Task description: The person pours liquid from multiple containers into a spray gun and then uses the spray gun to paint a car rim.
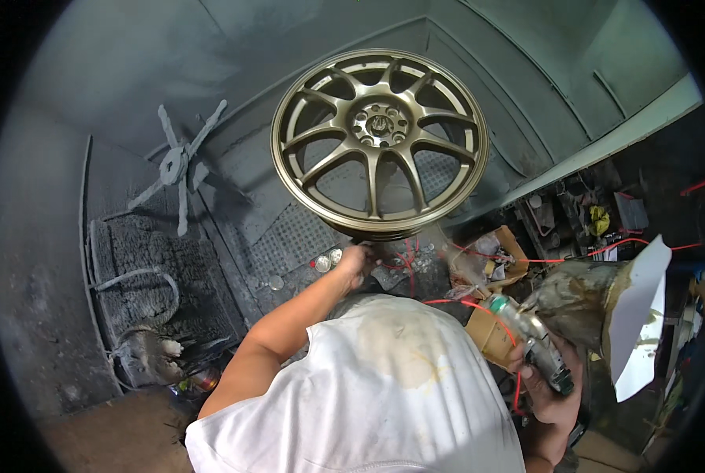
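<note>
Grey-coated wall (163,55) encloses the work position; the bronze spoked wheel (380,126) stands ahead of me, slightly right of centre, above the floor grating (293,240); its face is turned up toward me and tilted, so that the barrel shows under the near rim; being round, its axis is the line through the hub, rising toward me.

My left grip (358,264) is just below that near rim, fingers curled; whether it is clenched on a support or merely touching, I cannot tell; the wheel lies well apart from my right grip (561,402), up and to the left of it.

Beyond the right grip is a paint-stained vessel (577,296), a white sheet (640,315) flaring at its right end; its inside is hidden from me; to the left of it, an open cardboard box (511,256) holds mixed small items I cannot identify, with clear plastic (470,272) at its left side; a second brown box (490,339) is partly behind the tool.

My right grip is closed around that metallic tool (530,335), spray-gun-like; its long axis slants from a green end at upper left to a dark end at lower right; a red hose (447,300) runs beside it.

Smallest, near the left grip, are round tins (322,265); pale inside, contents indeterminate.
</note>
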A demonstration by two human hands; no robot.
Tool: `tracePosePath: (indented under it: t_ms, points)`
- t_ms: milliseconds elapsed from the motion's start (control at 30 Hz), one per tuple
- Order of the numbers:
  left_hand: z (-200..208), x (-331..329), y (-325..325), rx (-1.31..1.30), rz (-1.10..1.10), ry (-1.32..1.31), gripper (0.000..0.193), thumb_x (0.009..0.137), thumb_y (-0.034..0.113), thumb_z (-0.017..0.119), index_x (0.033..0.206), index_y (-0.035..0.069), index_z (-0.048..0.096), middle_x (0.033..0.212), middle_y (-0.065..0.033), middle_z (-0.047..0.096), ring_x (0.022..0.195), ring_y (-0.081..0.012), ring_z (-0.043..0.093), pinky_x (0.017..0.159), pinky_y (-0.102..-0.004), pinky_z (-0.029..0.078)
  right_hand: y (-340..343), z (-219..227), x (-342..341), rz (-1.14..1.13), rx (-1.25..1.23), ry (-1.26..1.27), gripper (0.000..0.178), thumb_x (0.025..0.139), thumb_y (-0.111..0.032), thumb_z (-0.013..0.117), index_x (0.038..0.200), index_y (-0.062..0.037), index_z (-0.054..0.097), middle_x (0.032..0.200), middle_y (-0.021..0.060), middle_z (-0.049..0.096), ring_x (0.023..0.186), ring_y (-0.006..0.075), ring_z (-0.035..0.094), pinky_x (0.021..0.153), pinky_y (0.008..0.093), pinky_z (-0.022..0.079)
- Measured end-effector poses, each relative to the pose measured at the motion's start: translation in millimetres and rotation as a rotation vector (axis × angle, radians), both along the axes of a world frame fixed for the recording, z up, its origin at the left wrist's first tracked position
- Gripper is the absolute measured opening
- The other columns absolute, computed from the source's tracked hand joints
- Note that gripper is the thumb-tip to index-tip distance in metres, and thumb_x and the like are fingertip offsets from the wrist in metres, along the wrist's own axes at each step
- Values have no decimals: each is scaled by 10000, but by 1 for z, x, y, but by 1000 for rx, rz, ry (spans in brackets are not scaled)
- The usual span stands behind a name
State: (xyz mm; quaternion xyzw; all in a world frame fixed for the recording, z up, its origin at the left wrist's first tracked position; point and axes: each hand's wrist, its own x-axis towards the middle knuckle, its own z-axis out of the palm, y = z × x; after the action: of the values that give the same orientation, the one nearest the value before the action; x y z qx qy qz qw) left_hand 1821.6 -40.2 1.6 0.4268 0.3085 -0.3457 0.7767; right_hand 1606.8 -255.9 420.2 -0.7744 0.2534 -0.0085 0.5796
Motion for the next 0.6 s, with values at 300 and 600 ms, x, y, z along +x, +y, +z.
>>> tracePosePath:
  t_ms: [300, 600]
  points:
    - [7, 12, 17, -44, 16, 6, 160, 878, 51, 546, 898, -13, 690, 820, -120, 674, 668, -211, 595, 606, -333, 472, 11, -9, -1, -5, -11, 6, 688, 824, -343, 826, 1295, 93, 579, 854, 91, 698, 722, 147, 650, 585, 249, 475]
    - [-26, 30, 32, 0, 102, -80, 294, 968, 82, 452, 1169, 18, 657, 1085, -115, 706, 906, -253, 677, 775, -392, 560, 1, -5, -7, 103, 199, 80, 561, 855, -54, 754, 1364, 96, 570, 938, 129, 723, 861, 168, 686, 852, 306, 550]
